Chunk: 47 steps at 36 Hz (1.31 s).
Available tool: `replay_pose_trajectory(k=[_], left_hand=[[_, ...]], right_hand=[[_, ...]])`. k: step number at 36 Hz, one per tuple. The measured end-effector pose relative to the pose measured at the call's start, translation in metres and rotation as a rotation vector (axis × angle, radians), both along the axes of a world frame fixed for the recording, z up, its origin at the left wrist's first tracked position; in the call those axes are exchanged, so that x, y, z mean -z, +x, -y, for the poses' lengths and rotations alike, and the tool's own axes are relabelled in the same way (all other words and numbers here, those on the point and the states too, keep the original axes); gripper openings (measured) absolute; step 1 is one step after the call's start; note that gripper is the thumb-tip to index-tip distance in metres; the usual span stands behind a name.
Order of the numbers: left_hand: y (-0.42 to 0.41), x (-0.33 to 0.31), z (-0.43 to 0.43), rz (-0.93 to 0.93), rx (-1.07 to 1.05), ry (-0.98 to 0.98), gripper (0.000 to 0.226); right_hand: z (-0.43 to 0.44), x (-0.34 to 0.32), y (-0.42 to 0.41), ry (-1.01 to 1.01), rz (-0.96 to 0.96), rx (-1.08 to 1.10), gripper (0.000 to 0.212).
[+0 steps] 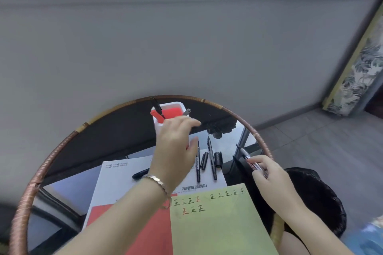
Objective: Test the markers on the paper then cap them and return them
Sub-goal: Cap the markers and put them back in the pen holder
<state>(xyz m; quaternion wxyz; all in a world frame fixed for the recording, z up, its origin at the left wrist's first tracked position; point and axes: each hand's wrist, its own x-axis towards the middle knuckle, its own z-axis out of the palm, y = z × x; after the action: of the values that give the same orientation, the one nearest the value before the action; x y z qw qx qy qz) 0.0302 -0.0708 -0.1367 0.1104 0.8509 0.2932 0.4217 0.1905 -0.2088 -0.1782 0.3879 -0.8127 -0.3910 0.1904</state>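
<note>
My left hand (176, 145) hovers with fingers apart over the white pen holder (180, 106), holding nothing. A black marker (157, 107), a red marker (155, 116) and a grey-tipped marker (187, 112) stand in the holder. My right hand (269, 178) grips an uncapped marker (246, 156), tip pointing up and away, at the table's right rim. Two thin black markers (198, 170) (212, 161) and two black caps (204, 160) (218, 159) lie on a white booklet (116, 184). Another black marker (140, 173) is partly hidden by my wrist. The yellow-green paper (217, 227) carries rows of written test marks.
Everything sits on a round glass table with a rattan rim (27, 196) pushed against a grey wall. A black furry seat (317, 196) is at the right, beside the table. A framed picture (356, 72) leans on the right wall.
</note>
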Motion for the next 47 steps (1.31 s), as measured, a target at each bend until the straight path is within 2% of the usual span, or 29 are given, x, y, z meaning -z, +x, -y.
replay_pose_trajectory(k=[3,5,10,14,15,17,21,23,25,28,32,39,45,47], left_hand=[[0.015,0.013,0.013,-0.370,0.118,-0.062,0.031],[0.026,0.022,0.014,-0.514,0.119,-0.107,0.036],[0.051,0.031,0.010,-0.758,0.095,-0.201,0.044],[0.060,0.034,0.009,-0.769,0.096,-0.188,0.043],[0.060,0.035,0.010,-0.745,0.104,-0.183,0.042],[0.058,0.033,0.014,-0.570,0.119,-0.285,0.040],[0.044,0.012,0.028,0.026,0.138,-0.884,0.018],[0.034,0.006,0.031,0.289,0.126,-1.161,0.018],[0.020,0.003,0.031,0.476,0.106,-1.342,0.024],[0.000,0.004,0.030,0.659,0.070,-1.546,0.025],[-0.023,0.007,0.030,0.717,0.111,-1.622,0.018],[-0.041,0.009,0.033,0.727,0.133,-1.591,0.020],[-0.043,0.011,0.036,0.695,0.141,-1.538,0.039],[-0.043,0.011,0.038,0.642,0.154,-1.485,0.029]], right_hand=[[0.004,-0.004,-0.002,0.047,-0.074,0.002,0.024],[0.007,-0.007,-0.004,0.070,-0.099,-0.002,0.025],[0.016,-0.009,-0.004,0.106,-0.145,-0.002,0.032],[0.021,-0.011,-0.003,0.148,-0.159,0.000,0.034],[0.022,-0.011,-0.003,0.158,-0.164,0.002,0.034],[0.024,-0.013,-0.004,0.186,-0.181,0.004,0.034],[0.024,-0.017,-0.006,0.289,-0.277,0.012,0.029],[0.023,-0.019,-0.008,0.321,-0.350,-0.006,0.028],[0.022,-0.022,-0.011,0.332,-0.380,-0.045,0.028],[0.020,-0.026,-0.020,0.355,-0.378,-0.108,0.028],[0.016,-0.034,-0.036,0.367,-0.349,-0.180,0.019],[0.012,-0.039,-0.046,0.318,-0.302,-0.263,0.020],[0.012,-0.039,-0.049,0.275,-0.248,-0.315,0.024],[0.012,-0.040,-0.049,0.268,-0.225,-0.326,0.024]])
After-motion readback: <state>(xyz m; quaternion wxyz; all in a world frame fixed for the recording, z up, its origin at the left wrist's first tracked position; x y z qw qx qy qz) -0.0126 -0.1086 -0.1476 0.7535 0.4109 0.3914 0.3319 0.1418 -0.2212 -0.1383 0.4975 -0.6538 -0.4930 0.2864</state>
